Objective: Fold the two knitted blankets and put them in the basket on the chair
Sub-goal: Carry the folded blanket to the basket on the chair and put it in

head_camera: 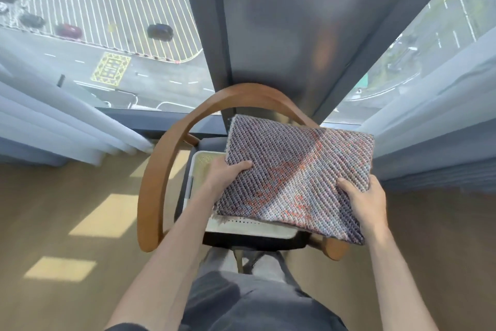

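Tall windows (pixel 107 22) over a car park are filling the top of the frame, with curtains (pixel 67 126) at both sides and wooden floor (pixel 67 210) below. At centre a chair (pixel 154 169) is carrying a white basket (pixel 188 188) on its seat. Both grips are holding one folded blanket (pixel 295 169) just above the basket, skewed toward the right. The left grip (pixel 228 173) is pinching its left edge, thumb on top, and the right grip (pixel 362 196) is clamping its lower right edge. To place it well, I judge the person should be squaring the blanket to the basket's rim, shifting it left and lowering it flat so the layers are not slipping open. Counting: one blanket, one basket, one chair, two grips. The second blanket is not showing, and the held one is hiding most of the basket's inside.
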The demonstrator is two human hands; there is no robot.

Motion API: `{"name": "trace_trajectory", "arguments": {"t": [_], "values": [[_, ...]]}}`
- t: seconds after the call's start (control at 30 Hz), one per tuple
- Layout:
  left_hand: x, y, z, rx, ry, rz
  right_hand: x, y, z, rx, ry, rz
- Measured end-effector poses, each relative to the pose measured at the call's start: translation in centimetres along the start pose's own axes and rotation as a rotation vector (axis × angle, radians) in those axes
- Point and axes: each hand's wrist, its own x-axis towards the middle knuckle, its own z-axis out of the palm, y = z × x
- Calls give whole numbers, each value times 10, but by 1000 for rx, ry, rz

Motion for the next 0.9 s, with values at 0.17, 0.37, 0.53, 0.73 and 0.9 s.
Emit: {"name": "trace_trajectory", "arguments": {"t": [0.17,0.37,0.53,0.73,0.9], "values": [[9,11,12,-14,35,-20,18,1,4,-46,-15,-16],[32,-22,-8,-31,10,-92,25,27,40,-103,-133,6],[57,-69,-39,-38,92,-204,25,54,94,-166,-251,63],[76,-98,-64,21,169,-238,26,88,139,-301,-287,201],[95,-109,-69,112,207,-244,29,94,154,-384,-256,275]]}}
